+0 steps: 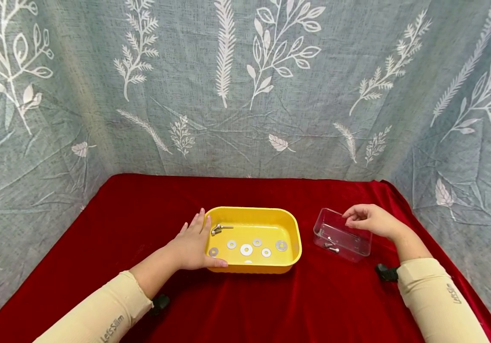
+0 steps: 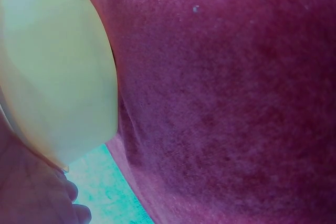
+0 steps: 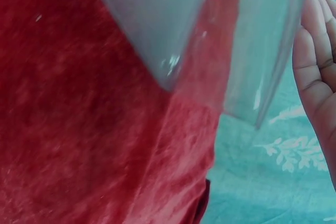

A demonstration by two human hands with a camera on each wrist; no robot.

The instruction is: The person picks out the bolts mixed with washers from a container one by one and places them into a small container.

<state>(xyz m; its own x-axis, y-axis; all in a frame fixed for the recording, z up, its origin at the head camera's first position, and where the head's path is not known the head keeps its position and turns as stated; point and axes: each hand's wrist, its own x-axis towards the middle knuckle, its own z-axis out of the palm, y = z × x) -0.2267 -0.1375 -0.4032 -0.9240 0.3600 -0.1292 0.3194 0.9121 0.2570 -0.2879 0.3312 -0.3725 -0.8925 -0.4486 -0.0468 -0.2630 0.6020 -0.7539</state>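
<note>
A yellow rectangular tub stands mid-table, holding several flat metal washers and a few screws in its left end. My left hand rests against the tub's left side, fingers spread and fairly straight, thumb on the front rim. In the left wrist view, the hand lies along the tub's wall. Over the right part of a clear plastic box hovers my right hand, fingers loosely bent with nothing visible between them. Small screws lie inside this box, seen through its wall.
Red velvet cloth covers the table, its far edge meeting a grey-green leaf-patterned curtain that also hangs at both sides. Dark straps show near the wrists, beside the beige sleeves.
</note>
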